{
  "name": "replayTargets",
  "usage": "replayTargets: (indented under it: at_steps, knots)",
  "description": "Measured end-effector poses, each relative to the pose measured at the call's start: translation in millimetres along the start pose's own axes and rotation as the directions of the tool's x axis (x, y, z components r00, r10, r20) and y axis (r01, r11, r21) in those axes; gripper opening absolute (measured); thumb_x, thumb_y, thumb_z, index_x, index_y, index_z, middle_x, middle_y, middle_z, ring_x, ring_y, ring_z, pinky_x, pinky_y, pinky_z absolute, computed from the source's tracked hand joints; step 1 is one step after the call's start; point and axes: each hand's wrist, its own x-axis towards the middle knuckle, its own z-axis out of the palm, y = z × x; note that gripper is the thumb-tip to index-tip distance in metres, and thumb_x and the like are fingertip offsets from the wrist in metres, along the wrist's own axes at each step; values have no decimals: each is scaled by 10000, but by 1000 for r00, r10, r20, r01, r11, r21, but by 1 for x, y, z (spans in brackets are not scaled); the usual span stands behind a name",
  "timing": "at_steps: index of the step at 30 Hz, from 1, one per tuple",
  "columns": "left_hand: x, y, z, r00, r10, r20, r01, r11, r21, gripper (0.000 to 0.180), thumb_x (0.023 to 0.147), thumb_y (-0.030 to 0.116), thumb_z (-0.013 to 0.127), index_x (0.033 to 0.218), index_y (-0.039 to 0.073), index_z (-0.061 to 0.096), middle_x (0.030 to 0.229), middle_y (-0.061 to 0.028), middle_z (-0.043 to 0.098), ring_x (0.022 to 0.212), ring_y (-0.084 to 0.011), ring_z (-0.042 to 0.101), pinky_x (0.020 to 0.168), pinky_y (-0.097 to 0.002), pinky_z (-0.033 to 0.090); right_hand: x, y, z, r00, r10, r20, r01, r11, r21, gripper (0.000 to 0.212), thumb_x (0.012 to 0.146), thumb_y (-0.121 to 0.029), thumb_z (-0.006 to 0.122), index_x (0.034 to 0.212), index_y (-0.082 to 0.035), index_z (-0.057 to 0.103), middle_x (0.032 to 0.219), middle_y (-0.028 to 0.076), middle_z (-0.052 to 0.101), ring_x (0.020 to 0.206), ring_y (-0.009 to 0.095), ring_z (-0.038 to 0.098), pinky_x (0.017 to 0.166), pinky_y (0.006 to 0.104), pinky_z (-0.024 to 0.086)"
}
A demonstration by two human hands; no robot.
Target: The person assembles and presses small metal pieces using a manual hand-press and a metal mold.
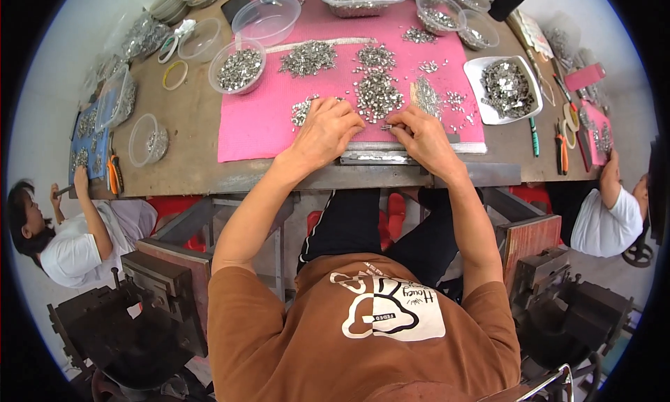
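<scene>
My left hand (326, 130) rests over the pink mat (244, 126), its fingers curled and tips pressed together; anything between them is too small to make out. My right hand (423, 138) is closed in a pinch, with a small silver metal piece (386, 128) at its fingertips. Between and beyond the hands lies a heap of small shiny metal parts (377, 95). A smaller heap (301, 112) is partly hidden behind my left hand. Thin metal strips (426, 98) lie just past my right hand. Below both hands, a metal rail (377, 157) runs along the table edge.
A clear bowl of parts (238, 68) stands left, a white dish of parts (507, 89) right. Clear tubs (359, 4) line the back. Orange-handled pliers (562, 147) and a green pen (534, 138) lie right. Co-workers (73, 238) sit at both sides; black machines (150, 325) stand below.
</scene>
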Motion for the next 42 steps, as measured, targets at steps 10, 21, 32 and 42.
replayTargets:
  at_steps: [10,21,32,42]
  knots:
    - [2,3,-4,999,-4,41,0,995,98,73,860,180,734,920,139,727,902,-29,614,950,-245,574,947,-442,386,-11,8,0,991,-84,-104,72,991,-110,113,880,-84,730,957,-2,722,848,138,650,755,302,651,686,410,504]
    - [0,4,-7,999,-20,45,16,997,78,73,859,121,729,919,89,706,897,-48,618,928,-251,577,915,-408,406,0,0,11,993,94,-73,-103,985,-137,211,846,-177,769,826,4,662,822,153,658,804,355,659,722,472,510]
    - [-8,6,-2,1000,-24,-2,24,994,106,87,853,89,721,921,73,671,912,-75,605,979,-276,569,941,-439,402,-33,-30,14,976,-167,-140,173,984,31,64,875,-24,696,892,-3,638,846,134,593,803,334,584,746,426,461]
    - [-26,46,1,951,-294,-95,249,911,-328,61,921,13,643,969,6,607,888,-108,632,841,-284,611,778,-388,481,-40,-29,27,946,-250,-205,233,967,-103,106,830,-17,733,889,-27,645,874,94,595,824,297,576,760,403,466]
